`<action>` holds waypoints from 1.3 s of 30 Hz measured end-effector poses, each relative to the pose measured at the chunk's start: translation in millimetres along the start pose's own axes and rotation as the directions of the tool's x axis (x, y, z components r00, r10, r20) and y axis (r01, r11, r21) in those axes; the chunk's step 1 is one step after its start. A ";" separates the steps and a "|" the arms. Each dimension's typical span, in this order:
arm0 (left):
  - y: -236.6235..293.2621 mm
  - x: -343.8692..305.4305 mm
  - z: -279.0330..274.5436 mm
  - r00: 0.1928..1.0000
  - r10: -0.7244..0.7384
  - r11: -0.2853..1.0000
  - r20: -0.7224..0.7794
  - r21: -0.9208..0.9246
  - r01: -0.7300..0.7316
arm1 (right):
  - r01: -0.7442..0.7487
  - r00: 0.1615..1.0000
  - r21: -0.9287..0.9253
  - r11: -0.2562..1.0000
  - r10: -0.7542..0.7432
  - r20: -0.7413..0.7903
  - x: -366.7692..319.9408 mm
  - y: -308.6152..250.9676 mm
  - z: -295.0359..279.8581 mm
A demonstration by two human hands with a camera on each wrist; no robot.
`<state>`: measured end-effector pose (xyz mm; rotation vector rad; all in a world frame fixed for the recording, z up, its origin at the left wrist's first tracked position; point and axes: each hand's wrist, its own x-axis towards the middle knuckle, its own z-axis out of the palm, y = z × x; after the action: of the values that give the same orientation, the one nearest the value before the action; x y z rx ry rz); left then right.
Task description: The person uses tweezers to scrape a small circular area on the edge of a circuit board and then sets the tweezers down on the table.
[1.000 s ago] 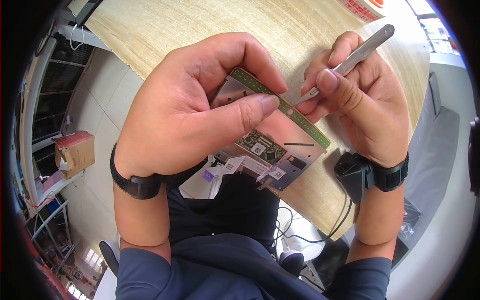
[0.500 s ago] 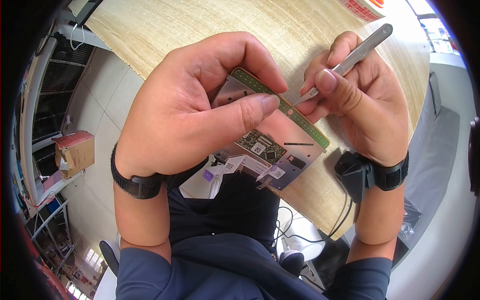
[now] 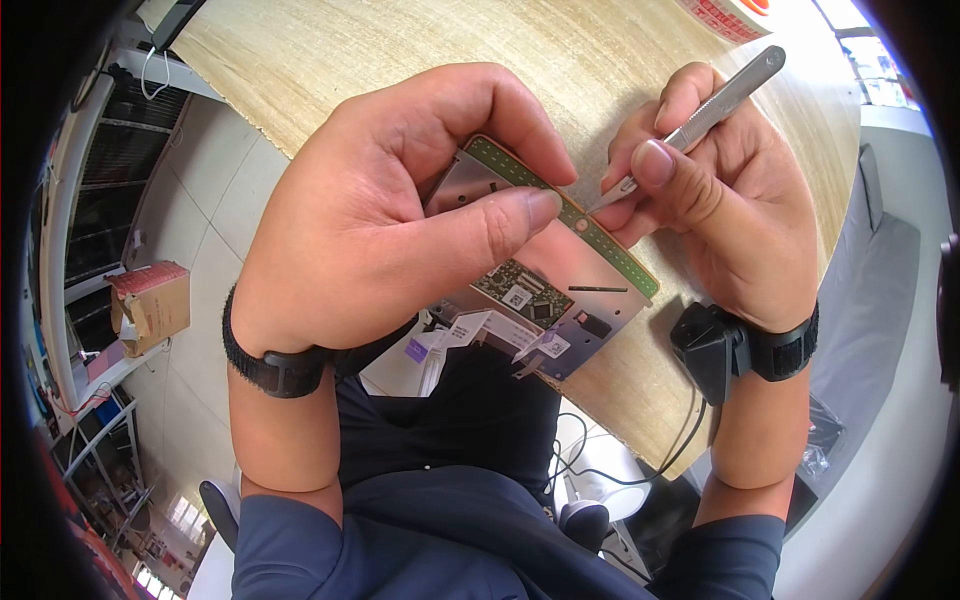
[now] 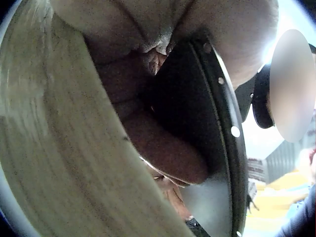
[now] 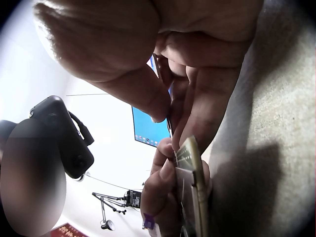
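In the head view my left hand (image 3: pixel 360 215) grips a laptop touchpad module (image 3: pixel 590 268) by its upper edge, thumb on the metal back and fingers behind it. A green circuit strip (image 3: pixel 625 262) runs along that edge, and a white ribbon cable (image 3: pixel 490 326) with a purple tab hangs from the lower side. My right hand (image 3: pixel 745 205) pinches a silver scalpel (image 3: pixel 728 98) like a pen. Its narrow tip meets the green strip's edge just beyond my left thumb. From the right wrist, the module (image 5: pixel 198 197) shows nearly edge-on, with left fingers (image 5: pixel 165 180) beside it.
The module is held over a wooden table (image 3: pixel 330 75), near its front edge. A roll with red print (image 3: pixel 725 20) lies at the far side. A cable (image 3: pixel 640 478) runs from the right wrist camera (image 3: pixel 705 345) toward the lap. A cardboard box (image 3: pixel 150 305) stands at the left.
The outer end of the scalpel has shifted very slightly, up and to the left. Both hands keep their grips, and the touchpad module stays almost where it was.
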<state>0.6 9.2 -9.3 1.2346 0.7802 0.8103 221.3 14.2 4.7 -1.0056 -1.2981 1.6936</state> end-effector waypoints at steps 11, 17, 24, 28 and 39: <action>1.8 1.1 -0.8 1.000 -0.009 1.000 0.027 -0.003 0.009 | 0.000 0.999 -0.022 1.000 -0.001 -0.032 -1.1 -3.3 1.4; -0.3 1.7 -2.8 0.998 0.037 0.999 0.044 0.028 -0.039 | 0.004 1.000 0.007 1.000 -0.004 -0.004 -0.1 -1.2 -0.2; 1.4 0.9 -3.9 0.999 0.019 0.993 0.030 0.116 -0.022 | -0.006 1.000 -0.003 1.000 0.006 0.001 0.7 -2.5 0.1; 0.2 1.0 -3.4 0.999 0.018 0.997 0.043 0.070 -0.021 | -0.013 1.000 -0.011 1.000 0.013 -0.013 0.8 -3.0 1.7; -0.1 0.8 -4.1 0.998 0.026 0.997 0.065 0.076 -0.031 | -0.011 1.000 -0.044 0.999 0.011 0.009 1.2 -1.9 0.5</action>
<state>-2.5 11.9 -10.1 1.3365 0.7489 0.7657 220.6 15.4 6.5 -1.0331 -1.3432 1.6862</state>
